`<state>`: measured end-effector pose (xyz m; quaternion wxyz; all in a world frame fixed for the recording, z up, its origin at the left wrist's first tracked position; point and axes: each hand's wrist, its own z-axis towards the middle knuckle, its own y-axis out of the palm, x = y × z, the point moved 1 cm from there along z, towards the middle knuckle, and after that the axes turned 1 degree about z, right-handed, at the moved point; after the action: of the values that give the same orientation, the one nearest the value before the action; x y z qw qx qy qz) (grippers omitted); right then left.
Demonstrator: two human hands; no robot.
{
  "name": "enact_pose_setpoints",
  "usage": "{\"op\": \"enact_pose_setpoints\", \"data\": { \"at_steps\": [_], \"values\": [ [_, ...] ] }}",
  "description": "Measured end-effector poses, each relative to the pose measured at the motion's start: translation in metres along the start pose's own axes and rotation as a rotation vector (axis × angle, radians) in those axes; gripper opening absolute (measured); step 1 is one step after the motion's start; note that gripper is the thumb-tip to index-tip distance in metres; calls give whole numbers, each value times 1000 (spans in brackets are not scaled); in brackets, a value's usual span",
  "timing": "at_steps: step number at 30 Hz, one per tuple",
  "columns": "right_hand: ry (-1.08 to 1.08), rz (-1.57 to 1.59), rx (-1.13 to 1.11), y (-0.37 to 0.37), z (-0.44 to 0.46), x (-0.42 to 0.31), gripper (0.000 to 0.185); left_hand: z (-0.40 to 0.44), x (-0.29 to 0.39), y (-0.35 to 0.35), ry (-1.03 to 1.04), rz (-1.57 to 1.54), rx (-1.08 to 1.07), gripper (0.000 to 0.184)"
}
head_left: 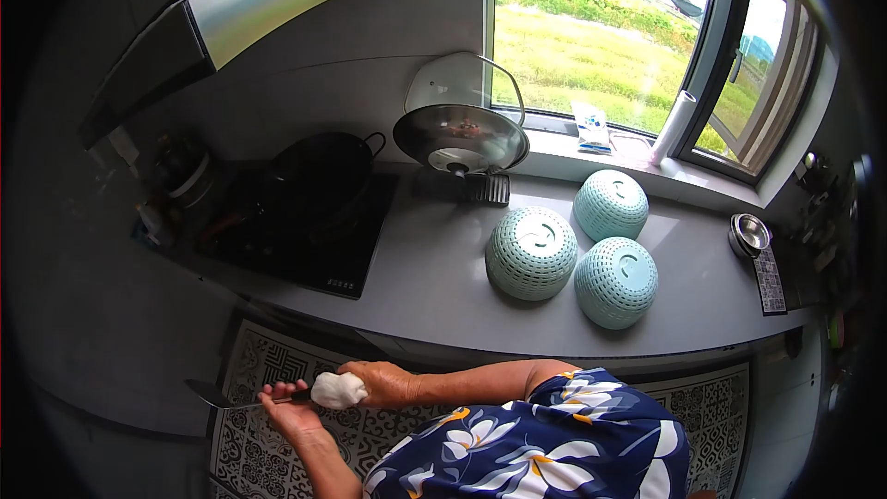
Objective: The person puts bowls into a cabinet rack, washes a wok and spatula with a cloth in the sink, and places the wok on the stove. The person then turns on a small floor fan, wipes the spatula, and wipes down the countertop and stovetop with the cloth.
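My left hand (297, 419) comes up from the bottom edge, its fingers curled at the dark handle of a spatula (242, 404). The spatula's flat blade points to the left, over the patterned floor mat. A bunched white cloth (338, 391) covers the other end of the handle. Closed on that cloth is my right hand (388, 384), its arm reaching in from the right. The cloth hides some of my right fingers. Both hands are in front of the counter edge, below its top.
Three pale green baskets (531, 253) lie upside down on the grey counter (434, 286). A dark wok (319, 171) sits on the black cooktop (346, 259). Behind stands a large lid (443, 125). Small metal bowls (749, 235) are at the right, beneath an open window.
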<state>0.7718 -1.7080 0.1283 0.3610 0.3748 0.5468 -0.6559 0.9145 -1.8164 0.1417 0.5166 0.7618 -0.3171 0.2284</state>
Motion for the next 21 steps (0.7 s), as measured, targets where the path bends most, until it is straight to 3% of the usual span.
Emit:
{"op": "enact_pose_setpoints", "data": {
  "at_steps": [1,5,7,10,11,12,13,15,17,19,21],
  "values": [
    [-73,-51,13,2,1,-1,55,-17,-3,15,-71,64,87,27],
    [-204,-55,-153,7,-1,-8,56,26,-12,-31,-347,-67,-16,21],
    [-243,-23,-175,-2,2,-11,58,41,-9,-43,-357,-68,8,20],
    [-253,33,-25,-17,10,7,59,57,6,-63,-302,68,-44,17],
    [-113,55,28,-30,15,10,58,60,11,-68,-283,63,-47,17],
    [77,112,102,-38,23,19,58,62,12,-72,-335,24,-131,17],
    [79,126,290,-42,30,27,50,59,17,-75,-387,-9,-208,17],
    [108,222,398,-66,39,2,55,24,13,-46,-502,126,-249,19],
    [-25,108,499,-74,52,-5,64,-4,5,-20,-632,261,-407,28],
    [-269,-147,605,-72,64,-5,75,-8,-7,-13,-816,201,-658,33],
    [-170,-475,501,-78,69,-20,88,-30,-12,5,-933,212,-804,31]
  ]
}}
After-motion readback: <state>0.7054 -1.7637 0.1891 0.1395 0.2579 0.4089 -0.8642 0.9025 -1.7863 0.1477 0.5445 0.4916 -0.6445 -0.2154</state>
